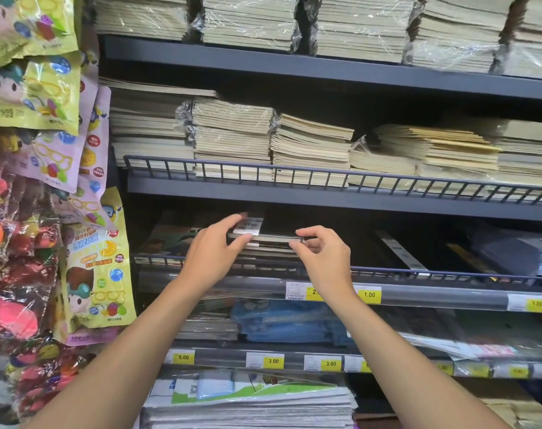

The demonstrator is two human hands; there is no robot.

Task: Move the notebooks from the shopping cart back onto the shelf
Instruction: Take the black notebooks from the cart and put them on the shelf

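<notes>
Both hands reach into the dark middle shelf. My left hand grips the left end of a thin dark notebook with a white label on top; my right hand pinches its right end. The notebook lies flat on top of a short stack of similar notebooks behind the shelf's wire rail. The shopping cart is out of view.
Wrapped stacks of beige notebooks fill the shelves above. Dark folders lie to the right on the same shelf. Blue notebooks and grey stacks sit below, behind yellow price tags. Hanging toy packets crowd the left.
</notes>
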